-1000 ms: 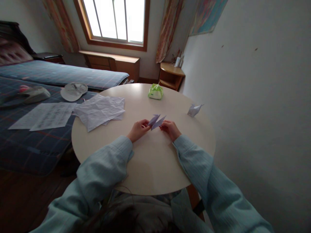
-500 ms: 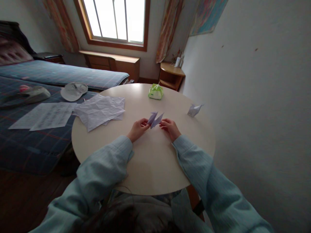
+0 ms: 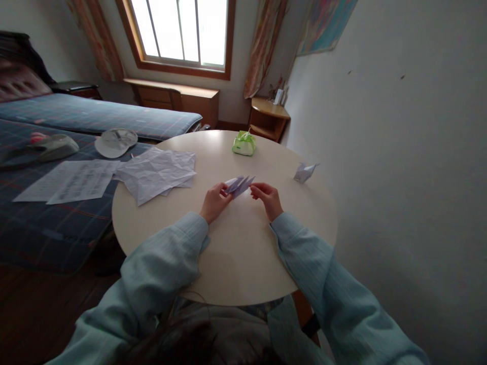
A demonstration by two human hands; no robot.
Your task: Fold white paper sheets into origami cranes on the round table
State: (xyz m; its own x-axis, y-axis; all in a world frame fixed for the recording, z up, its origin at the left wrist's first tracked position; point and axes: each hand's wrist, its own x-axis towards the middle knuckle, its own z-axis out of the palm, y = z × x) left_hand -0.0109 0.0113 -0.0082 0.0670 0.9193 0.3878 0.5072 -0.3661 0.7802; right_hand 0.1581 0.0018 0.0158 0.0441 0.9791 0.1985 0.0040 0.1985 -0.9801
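Note:
A small folded piece of pale paper (image 3: pixel 238 184) with pointed flaps sits between my two hands, just above the round beige table (image 3: pixel 236 253). My left hand (image 3: pixel 213 202) pinches its left end with closed fingers. My right hand (image 3: pixel 267 198) is curled with its fingertips at the paper's right tip. Both arms wear light blue sleeves.
A pile of crumpled white sheets (image 3: pixel 158 172) lies at the table's left edge. A green tissue pack (image 3: pixel 243 143) stands at the far side, and a finished folded paper figure (image 3: pixel 304 172) at the right. A bed (image 3: pixel 49 167) with printed sheets and a cap is on the left.
The folded paper has turned from an upright, spread shape to a flatter one pointing away, and both hands have shifted slightly up and away from me.

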